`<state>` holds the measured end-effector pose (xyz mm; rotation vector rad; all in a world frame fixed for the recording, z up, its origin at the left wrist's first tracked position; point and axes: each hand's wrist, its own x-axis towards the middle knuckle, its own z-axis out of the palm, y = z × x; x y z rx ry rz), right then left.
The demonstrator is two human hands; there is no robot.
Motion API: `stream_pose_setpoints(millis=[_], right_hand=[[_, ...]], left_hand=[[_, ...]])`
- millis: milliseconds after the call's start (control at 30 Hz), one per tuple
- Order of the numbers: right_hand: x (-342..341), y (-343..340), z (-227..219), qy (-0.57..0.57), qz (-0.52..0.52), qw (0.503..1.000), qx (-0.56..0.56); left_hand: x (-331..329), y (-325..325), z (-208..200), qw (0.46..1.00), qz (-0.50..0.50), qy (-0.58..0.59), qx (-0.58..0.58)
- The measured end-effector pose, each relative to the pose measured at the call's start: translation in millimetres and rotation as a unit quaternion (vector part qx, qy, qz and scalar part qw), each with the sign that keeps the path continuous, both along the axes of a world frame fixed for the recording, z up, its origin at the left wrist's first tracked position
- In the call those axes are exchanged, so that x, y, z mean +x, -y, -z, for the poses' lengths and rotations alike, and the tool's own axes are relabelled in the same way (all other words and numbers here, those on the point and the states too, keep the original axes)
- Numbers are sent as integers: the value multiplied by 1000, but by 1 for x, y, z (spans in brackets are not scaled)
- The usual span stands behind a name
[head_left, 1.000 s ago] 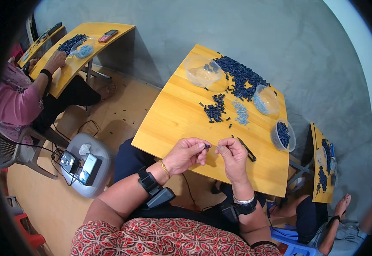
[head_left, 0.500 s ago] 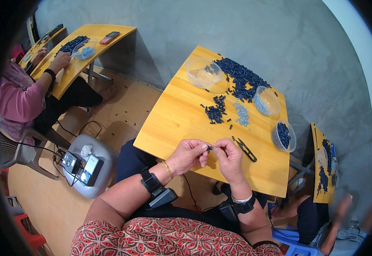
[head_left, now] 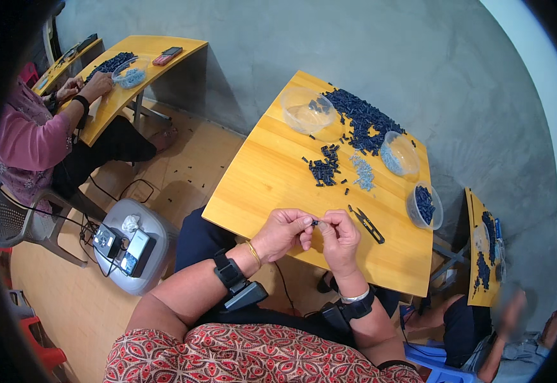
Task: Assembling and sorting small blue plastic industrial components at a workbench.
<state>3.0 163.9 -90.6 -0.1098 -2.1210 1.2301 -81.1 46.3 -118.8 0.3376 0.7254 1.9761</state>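
Above the near edge of the yellow wooden table (head_left: pixel 256 172), my left hand (head_left: pixel 283 234) pinches a small dark blue plastic piece (head_left: pixel 315 223) between thumb and fingertips. The thumb and forefinger of my right hand (head_left: pixel 341 241) close on the other end of that piece; any smaller part between them is too tiny to make out. Black thread snips (head_left: pixel 369 226) lie just right of my right hand. Beyond my hands are a small heap of dark blue pieces (head_left: pixel 324 171) and a patch of tiny light blue-grey parts (head_left: pixel 362 173).
A large dark heap (head_left: pixel 360 121) covers the table's far side. Clear plastic tubs stand around it: one at far left (head_left: pixel 289 116), one with light parts (head_left: pixel 411 157), one with dark pieces (head_left: pixel 426 203). Co-workers sit at a left table (head_left: pixel 163 45) and a right table (head_left: pixel 480 290).
My hands stay together on the small piece, with the right one shifting slightly. At the left table, the co-worker's hands have moved. The whole view has shifted a little.
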Motion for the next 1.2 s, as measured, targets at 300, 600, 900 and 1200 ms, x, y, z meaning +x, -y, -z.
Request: stream_pose_setpoints(millis=[300, 600, 900, 1200], right_hand=[[-4, 4, 11, -37, 4, 998, 54], [10, 6, 1, -8, 43, 991, 127], [9, 8, -2, -49, 38, 961, 270], [13, 14, -5, -51, 30, 952, 300]], left_hand=[[1, -1, -2, 1000, -23, 16, 5], [0, 0, -5, 999, -26, 47, 2], [4, 1, -5, 999, -38, 37, -7], [8, -1, -8, 996, -65, -18, -63]])
